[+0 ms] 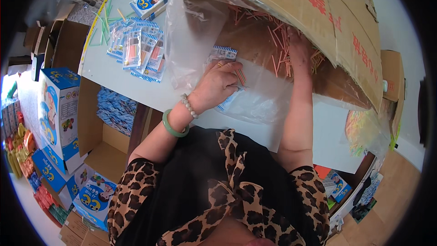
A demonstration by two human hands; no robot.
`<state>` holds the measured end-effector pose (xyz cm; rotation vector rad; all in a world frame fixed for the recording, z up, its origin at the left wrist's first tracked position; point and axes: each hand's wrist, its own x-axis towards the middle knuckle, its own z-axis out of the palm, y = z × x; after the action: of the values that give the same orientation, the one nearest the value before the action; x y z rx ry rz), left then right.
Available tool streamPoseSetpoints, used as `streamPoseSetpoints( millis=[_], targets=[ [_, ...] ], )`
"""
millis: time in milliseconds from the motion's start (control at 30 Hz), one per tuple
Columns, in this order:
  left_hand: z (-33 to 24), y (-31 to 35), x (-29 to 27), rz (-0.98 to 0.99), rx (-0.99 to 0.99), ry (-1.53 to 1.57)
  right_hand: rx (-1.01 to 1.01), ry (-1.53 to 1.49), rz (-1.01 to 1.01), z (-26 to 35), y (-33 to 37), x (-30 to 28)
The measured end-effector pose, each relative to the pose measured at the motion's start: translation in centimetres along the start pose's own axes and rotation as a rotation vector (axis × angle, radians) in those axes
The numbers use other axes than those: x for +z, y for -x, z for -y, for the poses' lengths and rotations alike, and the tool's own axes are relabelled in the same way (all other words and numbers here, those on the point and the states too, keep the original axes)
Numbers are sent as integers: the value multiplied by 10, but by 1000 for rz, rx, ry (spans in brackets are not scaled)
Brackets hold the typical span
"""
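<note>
My left hand (222, 78) is closed on a small clear packet (223, 53) with blue-and-white printing, above the white table. A few thin orange-pink sticks (241, 76) show beside its fingers, in or on the packet. Inside the large cardboard box (346, 32), which lies tipped with its mouth toward me, my right hand (299, 52) reaches among many loose thin pink and orange sticks (278, 50). Its fingertips are hidden in shade and sticks. Clear plastic lining (268, 95) spills from the box mouth under both forearms.
Left on the table lie a pile of filled packets (141, 50), a small printed carton (150, 0) and loose green sticks (105, 23). Below, an open carton holds blue packets (116, 109), beside stacked blue-white boxes (59, 109). A bag of coloured sticks (359, 130) hangs at right.
</note>
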<state>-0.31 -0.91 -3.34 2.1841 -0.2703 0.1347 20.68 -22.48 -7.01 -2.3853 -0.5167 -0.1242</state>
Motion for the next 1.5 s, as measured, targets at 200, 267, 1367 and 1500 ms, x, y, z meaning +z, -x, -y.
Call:
streamPoseSetpoints(
  millis=[200,267,1367,1500],
  targets=[
    [-32,-21,-14,-129,-27,244,-137,-7,146,10,22,36],
    [-44,-45,-20,-195,83,161,-179,-257,104,30,26,50],
    [-17,-66,-14,-326,-401,901,-292,-71,19,60,52,15],
    [-13,-64,-11,-299,-457,861,-271,77,41,68,50,7]
  ],
)
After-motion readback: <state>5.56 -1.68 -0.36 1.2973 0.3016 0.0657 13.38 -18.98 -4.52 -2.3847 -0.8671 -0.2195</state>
